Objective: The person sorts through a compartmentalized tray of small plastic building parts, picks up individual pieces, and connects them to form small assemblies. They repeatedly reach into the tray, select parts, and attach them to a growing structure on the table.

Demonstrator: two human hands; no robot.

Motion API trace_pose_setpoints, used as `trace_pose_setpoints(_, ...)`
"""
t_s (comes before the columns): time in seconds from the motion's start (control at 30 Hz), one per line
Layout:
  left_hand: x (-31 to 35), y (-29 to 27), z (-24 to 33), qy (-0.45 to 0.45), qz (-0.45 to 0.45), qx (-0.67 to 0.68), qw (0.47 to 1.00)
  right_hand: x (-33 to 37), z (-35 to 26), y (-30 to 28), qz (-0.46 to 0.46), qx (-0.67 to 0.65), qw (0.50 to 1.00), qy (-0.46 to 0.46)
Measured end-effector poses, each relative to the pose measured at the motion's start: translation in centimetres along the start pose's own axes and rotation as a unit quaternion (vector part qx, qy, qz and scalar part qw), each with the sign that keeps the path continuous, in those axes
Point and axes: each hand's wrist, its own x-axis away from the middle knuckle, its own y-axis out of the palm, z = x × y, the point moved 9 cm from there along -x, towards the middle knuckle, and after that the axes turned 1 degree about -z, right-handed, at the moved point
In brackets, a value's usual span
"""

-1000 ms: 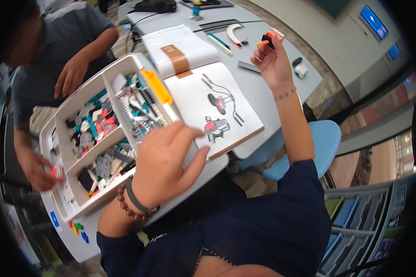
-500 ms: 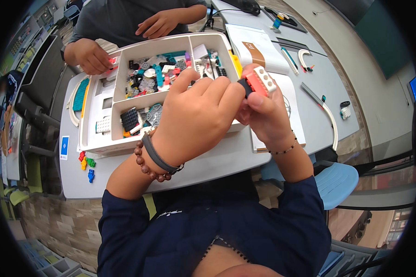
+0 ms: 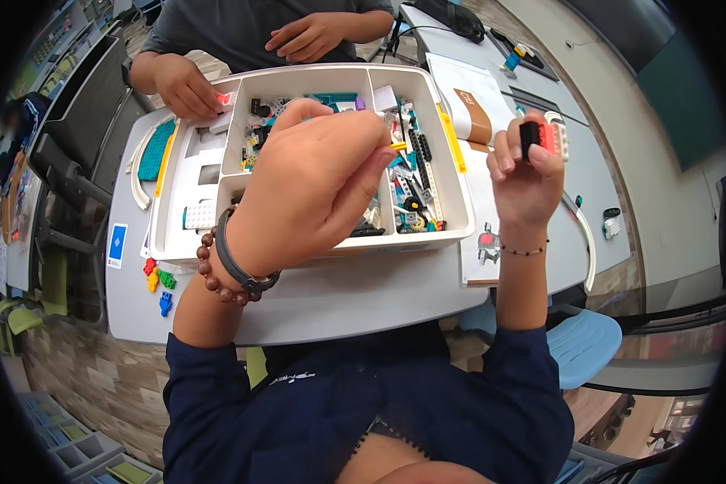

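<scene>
- Left hand (image 3: 315, 181), raised above the box: thumb and forefinger seem to pinch a slim yellow piece (image 3: 398, 146); the other fingers are curled.
- Right hand (image 3: 527, 177), raised to the right of the box: its fingers grip a small brick assembly (image 3: 548, 141).
- Progress, as judged: black, coral and white parts are already joined in the assembly; the yellow piece is apart from it. Much of the box's stock lies loose.
- Sorting box (image 3: 436, 239) below: the left hand and wrist hide the middle of its compartments.
- Booklet (image 3: 476, 202) just beside the box, partly covered by the right forearm.
- Across the box, a co-worker's hand (image 3: 187, 87) touches a coral-and-white piece (image 3: 225, 99).
- Farther out: a teal plate (image 3: 155, 153) left, a white curved piece (image 3: 589, 250) right.
</scene>
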Motion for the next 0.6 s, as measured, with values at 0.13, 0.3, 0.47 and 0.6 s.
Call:
trace_pose_setpoints(0.13, 0.1, 2.1, -1.2, -0.058, -0.064, 0.064, 0.994, 0.8, 2.9, -0.5, -0.025, 0.105, 0.988, 0.107)
trace_pose_setpoints(0.3, 1.3, 5.1, -2.6, -0.072, -0.087, 0.067, 0.991, 2.2, 6.8, 0.9, -0.126, 0.056, 0.959, 0.246)
trace_pose_setpoints(0.47, 1.5, 6.7, -2.1, -0.067, -0.127, 0.071, 0.987, 2.5, 6.8, 1.6, -0.142, 0.205, 0.949, 0.196)
trace_pose_setpoints(0.6, 1.5, 7.2, -0.7, -0.022, -0.159, 0.054, 0.986, 3.1, 6.5, 2.7, -0.21, 0.31, 0.911, 0.171)
